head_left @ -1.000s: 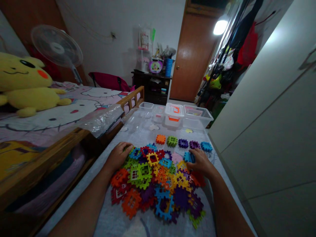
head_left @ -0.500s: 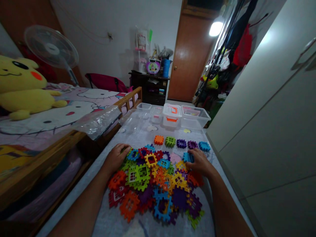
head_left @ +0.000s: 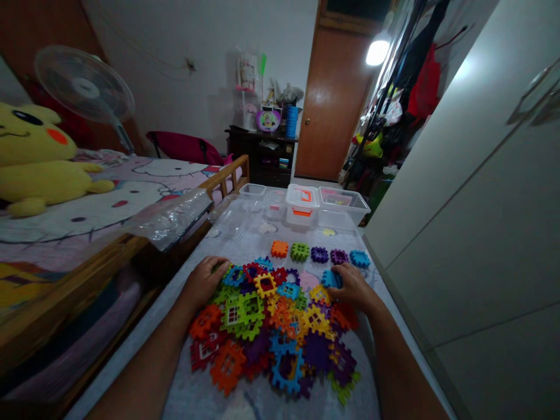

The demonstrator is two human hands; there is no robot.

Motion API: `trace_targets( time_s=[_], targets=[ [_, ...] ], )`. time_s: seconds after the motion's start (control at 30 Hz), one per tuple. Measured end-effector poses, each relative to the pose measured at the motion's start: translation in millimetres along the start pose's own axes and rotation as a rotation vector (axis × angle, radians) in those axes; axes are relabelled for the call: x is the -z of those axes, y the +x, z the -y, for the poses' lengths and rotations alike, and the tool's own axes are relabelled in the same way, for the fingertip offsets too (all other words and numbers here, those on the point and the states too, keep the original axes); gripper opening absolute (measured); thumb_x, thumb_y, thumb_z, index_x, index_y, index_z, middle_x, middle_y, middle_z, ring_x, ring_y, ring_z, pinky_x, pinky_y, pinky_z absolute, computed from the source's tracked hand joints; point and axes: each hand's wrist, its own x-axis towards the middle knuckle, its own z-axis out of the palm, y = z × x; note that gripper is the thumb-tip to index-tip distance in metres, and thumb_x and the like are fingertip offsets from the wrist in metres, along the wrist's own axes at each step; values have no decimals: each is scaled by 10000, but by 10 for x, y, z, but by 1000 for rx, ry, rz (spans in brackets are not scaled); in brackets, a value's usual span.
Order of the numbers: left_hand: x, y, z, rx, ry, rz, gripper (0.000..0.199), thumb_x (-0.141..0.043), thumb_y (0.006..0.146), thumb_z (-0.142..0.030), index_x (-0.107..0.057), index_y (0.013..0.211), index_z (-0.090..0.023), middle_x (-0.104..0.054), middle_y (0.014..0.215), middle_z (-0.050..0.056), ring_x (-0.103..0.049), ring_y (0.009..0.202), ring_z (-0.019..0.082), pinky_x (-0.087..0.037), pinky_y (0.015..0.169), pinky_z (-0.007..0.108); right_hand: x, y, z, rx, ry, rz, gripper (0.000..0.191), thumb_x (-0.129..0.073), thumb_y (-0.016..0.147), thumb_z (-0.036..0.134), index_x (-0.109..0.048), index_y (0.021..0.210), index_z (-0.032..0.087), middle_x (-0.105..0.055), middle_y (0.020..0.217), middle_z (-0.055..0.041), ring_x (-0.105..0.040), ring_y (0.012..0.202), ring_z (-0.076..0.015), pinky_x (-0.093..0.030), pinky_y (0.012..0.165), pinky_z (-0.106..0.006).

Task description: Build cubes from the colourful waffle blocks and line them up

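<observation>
A bare strip of bench (head_left: 236,248) lay between the row of five toothed blocks (head_left: 319,255) and the far containers, with the white cabinet (head_left: 472,233) close along the right side. The left hand (head_left: 205,283) curled at the heap of interlocking blocks' (head_left: 280,318) left edge, its hold hidden, while the right hand (head_left: 353,286) bent fingers and thumb against a blue block (head_left: 327,279), how firmly I couldn't tell. Beside the orange-latched lidded box (head_left: 301,217), something pink showed in or through the open clear bin (head_left: 339,220).

Open air lies over the tile heap (head_left: 280,318); plastic boxes (head_left: 301,217) block beyond
</observation>
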Motion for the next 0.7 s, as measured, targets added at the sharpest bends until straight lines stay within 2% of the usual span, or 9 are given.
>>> trace_targets(
  time_s=[0.33, 0.47, 0.57, 0.7],
  targets=[
    [-6, 11, 24, 0, 4, -2, 438, -432, 839, -551, -672, 928, -196, -662, 1006, 68, -606, 994, 235, -457, 934, 356, -49, 29, 4, -6, 6, -1, 434, -648, 677, 251, -620, 1101, 161, -578, 1105, -124, -502, 1072, -279, -382, 905, -352],
    [10, 7, 2, 7, 10, 4, 451, -437, 827, -565, -683, 914, -197, -673, 989, 62, -618, 970, 238, -474, 907, 347, 6, -3, 11, 11, 14, -41, 446, -649, 665, 247, -604, 1097, 145, -570, 1108, -126, -496, 1066, -284, -387, 908, -367],
    [20, 4, -14, 13, 8, 1, 450, -446, 815, -574, -689, 897, -205, -677, 980, 58, -620, 963, 239, -477, 904, 342, 153, -9, -122, 4, 10, -113, 482, -638, 676, 252, -576, 1147, 170, -556, 1140, -110, -494, 1079, -274, -383, 922, -362],
    [20, 6, -12, 5, 8, 9, 454, -445, 815, -579, -686, 903, -204, -673, 982, 63, -616, 970, 242, -472, 915, 351, 411, 104, -525, -52, -32, -146, 470, -617, 698, 273, -575, 1152, 160, -554, 1131, -116, -504, 1063, -266, -391, 907, -352]
  ],
)
